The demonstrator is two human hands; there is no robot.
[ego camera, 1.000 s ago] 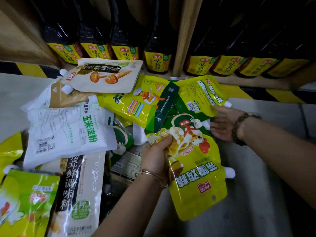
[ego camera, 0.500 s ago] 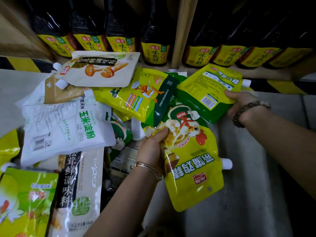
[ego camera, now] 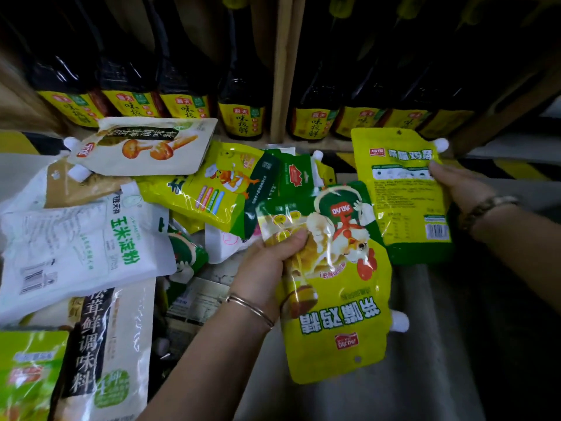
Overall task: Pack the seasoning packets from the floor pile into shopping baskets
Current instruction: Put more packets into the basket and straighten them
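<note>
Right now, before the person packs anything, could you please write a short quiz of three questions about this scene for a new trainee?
1. True or false: the left hand grips the yellow chicken pouch.
2. The right hand holds: A) a shopping basket; B) a yellow-green pouch, barcode side facing the camera; C) nothing.
3. What stands in a row behind the white mushroom pouch?
Key: 1 true; 2 B; 3 dark bottles with yellow labels.
</note>
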